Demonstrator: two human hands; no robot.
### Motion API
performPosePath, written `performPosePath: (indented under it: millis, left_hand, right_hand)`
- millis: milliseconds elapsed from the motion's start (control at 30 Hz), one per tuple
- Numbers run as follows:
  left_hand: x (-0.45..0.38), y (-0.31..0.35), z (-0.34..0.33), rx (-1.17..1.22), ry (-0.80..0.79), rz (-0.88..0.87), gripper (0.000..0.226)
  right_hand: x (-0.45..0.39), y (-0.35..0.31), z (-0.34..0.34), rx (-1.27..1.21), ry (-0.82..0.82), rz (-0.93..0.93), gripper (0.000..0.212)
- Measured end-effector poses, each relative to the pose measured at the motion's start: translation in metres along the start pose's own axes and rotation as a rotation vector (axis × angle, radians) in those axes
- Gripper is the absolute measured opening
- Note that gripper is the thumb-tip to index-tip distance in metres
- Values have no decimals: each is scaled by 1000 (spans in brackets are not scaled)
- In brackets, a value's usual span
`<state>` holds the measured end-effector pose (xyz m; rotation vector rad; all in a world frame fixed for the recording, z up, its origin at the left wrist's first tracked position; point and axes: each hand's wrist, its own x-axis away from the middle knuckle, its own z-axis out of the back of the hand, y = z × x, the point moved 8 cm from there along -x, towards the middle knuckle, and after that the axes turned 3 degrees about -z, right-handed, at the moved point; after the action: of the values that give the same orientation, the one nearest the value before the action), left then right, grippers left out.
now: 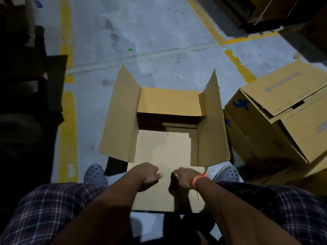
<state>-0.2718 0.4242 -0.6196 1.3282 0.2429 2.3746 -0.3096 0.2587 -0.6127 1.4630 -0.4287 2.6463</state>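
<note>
1. Grey concrete floor [159, 32] with yellow lines [68, 121] carries an open cardboard box [166, 147] between two clogs [95, 172].
2. The left hand [148, 175] and right hand [184, 178] grip its near flap [152, 197], fingers curled.
3. Stacked cartons [283, 112] crowd just beside the box's right side; dark clutter [26, 103] lines the left.

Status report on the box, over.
Left hand and right hand curled, pressing near flap. Cardboard box open, side flaps up. Stacked boxes close on right, not blocking.
</note>
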Motion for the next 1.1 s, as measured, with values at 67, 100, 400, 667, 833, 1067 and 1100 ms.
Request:
performPosePath:
  millis: [67, 100, 400, 667, 833, 1067, 1100]
  left_hand:
    - [-4, 0, 15, -38, 144, 13, 56]
    - [-5, -1, 23, -75, 215, 42, 59]
    - [-8, -57, 59, -18, 398, 410, 82]
    - [-42, -90, 30, 209, 284, 415, 84]
    - [-54, -98, 24, 253, 259, 381, 91]
    - [-57, -82, 26, -69, 327, 337, 89]
    - [-59, -72, 24, -123, 328, 278, 87]
  right_hand:
    - [-7, 4, 24, -26, 187, -7, 51]
    - [-9, 8, 35, -19, 258, -30, 59]
    - [-22, 66, 63, -265, 355, -323, 85]
    - [-41, 98, 51, -419, 344, -362, 88]
    - [-53, 93, 45, -727, 319, -253, 87]
    - [-69, 80, 4, -389, 203, -245, 86]
    - [-70, 75, 0, -338, 209, -224, 83]
